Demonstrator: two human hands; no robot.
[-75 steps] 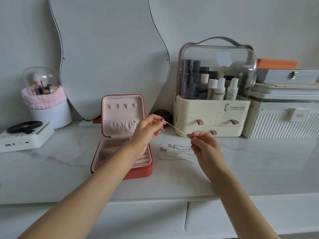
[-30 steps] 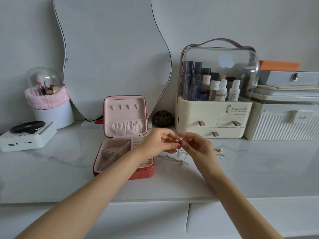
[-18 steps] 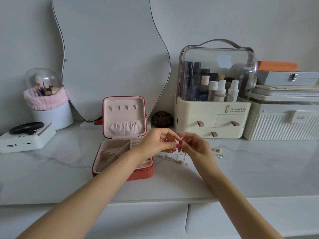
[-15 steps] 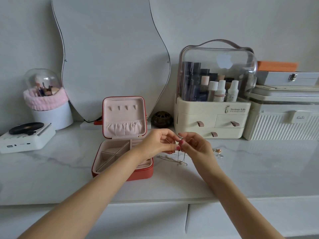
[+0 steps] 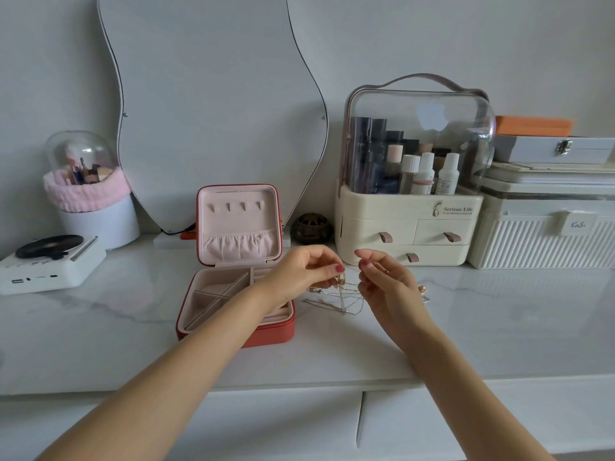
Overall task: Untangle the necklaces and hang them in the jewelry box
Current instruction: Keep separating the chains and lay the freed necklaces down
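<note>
The untangling step was in hand: both hands, left [image 5: 304, 271] and right [image 5: 382, 281], pinched strands of the necklaces [image 5: 339, 302] heaped on the surface at three o'clock of the open jewelry box [image 5: 233, 261], whose lid hooks [image 5: 234, 206] awaited a freed chain.

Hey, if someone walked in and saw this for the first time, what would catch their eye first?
Probably the two hands meeting mid-counter, the left hand and right hand each pinching thin tangled necklaces whose loops trail onto the marble. Just left of them sits the open red jewelry box, its pink lid upright with empty hooks. Behind stands a big wavy mirror.
</note>
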